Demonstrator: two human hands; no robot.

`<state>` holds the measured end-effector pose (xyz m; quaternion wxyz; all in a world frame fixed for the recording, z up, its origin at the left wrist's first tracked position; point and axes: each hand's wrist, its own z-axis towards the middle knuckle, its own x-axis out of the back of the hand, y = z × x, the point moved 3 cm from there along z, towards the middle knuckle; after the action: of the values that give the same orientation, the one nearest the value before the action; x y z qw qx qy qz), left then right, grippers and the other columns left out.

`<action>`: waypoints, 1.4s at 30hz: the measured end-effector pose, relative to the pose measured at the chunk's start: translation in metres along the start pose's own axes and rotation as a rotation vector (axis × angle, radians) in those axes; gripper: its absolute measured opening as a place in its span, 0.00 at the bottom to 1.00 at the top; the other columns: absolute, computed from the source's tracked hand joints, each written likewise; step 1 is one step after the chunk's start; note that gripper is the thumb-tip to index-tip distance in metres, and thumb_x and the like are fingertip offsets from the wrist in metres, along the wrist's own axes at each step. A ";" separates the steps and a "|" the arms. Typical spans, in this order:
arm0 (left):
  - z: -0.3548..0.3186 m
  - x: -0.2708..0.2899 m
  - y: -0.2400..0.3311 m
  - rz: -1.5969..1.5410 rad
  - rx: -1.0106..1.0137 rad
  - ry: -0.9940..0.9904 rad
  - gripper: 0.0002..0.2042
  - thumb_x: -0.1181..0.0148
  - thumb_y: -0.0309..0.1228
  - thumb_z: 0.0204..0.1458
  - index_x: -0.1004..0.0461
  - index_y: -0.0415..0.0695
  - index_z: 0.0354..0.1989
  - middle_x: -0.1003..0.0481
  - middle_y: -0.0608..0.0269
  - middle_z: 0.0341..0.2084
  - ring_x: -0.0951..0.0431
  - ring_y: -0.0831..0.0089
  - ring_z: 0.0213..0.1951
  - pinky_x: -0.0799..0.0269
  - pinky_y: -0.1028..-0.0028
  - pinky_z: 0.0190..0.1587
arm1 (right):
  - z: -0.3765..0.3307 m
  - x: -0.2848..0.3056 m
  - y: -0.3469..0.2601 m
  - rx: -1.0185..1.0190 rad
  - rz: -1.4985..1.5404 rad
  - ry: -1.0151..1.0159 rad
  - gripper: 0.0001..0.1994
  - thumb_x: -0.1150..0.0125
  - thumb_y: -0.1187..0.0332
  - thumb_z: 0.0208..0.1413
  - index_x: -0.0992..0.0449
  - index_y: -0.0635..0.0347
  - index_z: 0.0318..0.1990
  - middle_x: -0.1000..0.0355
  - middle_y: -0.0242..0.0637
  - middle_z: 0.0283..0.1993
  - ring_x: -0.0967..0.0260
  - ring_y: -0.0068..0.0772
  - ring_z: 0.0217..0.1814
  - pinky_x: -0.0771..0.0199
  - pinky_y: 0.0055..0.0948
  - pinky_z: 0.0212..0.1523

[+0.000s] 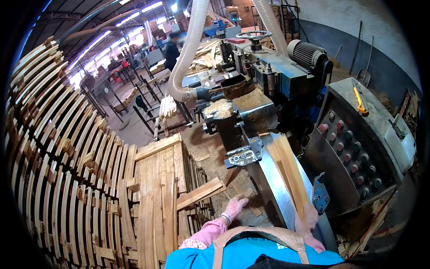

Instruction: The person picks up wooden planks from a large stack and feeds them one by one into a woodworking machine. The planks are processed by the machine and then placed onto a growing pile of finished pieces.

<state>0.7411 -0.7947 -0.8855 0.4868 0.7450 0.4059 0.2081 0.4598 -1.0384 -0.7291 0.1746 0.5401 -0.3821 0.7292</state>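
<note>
**Slat on the machine bed, workshop floor**

Nearest the lens, a blue top and tan apron straps (268,235) fill the lower edge. From there the worker's right hand (308,224) closes on the near end of a wooden slat (290,170); motion blur hides how the fingers sit, so the exact grip cannot be told. The slat lies flat on the steel feed bed (273,188), its long axis running away from the worker, far end pointing up-left toward the sawdust-covered cutter housing (253,107). The left hand (234,207), gloved, hangs open with fingers spread, holding nothing, near the loose slats (201,193) beside the bed. A control panel (354,152) with round buttons stands right of the bed. Stacked slats (67,170) wall the left side. Ribbed extraction hoses (190,49) rise overhead. Another person (171,51) stands far back in the long hall.
</note>
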 end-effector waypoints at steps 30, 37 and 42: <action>-0.211 0.247 0.024 1.474 0.554 0.902 0.51 0.33 0.57 0.50 0.50 0.53 0.80 0.51 0.60 0.80 0.54 0.54 0.79 0.63 0.44 0.78 | 0.183 -0.119 -0.077 0.145 0.127 0.093 0.44 0.25 0.54 0.50 0.39 0.50 0.74 0.34 0.46 0.68 0.35 0.54 0.67 0.34 0.49 0.67; -0.203 0.246 0.032 1.487 0.571 0.908 0.49 0.30 0.56 0.49 0.46 0.53 0.78 0.46 0.60 0.77 0.51 0.55 0.78 0.59 0.45 0.78 | 0.202 -0.141 -0.078 0.259 0.096 0.111 0.43 0.27 0.53 0.53 0.41 0.47 0.76 0.34 0.44 0.68 0.33 0.54 0.66 0.31 0.50 0.65; -0.209 0.244 0.024 1.517 0.604 0.879 0.51 0.29 0.55 0.48 0.47 0.50 0.79 0.47 0.60 0.78 0.50 0.52 0.78 0.60 0.45 0.78 | 0.076 -0.066 -0.020 0.266 -0.007 -0.012 0.36 0.26 0.57 0.49 0.31 0.54 0.67 0.28 0.44 0.58 0.30 0.57 0.57 0.27 0.54 0.54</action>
<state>0.7460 -0.4865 -0.7934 -0.1923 0.7605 -0.0053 0.6202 0.5459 -1.0715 -0.7732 0.1016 0.5642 -0.2811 0.7697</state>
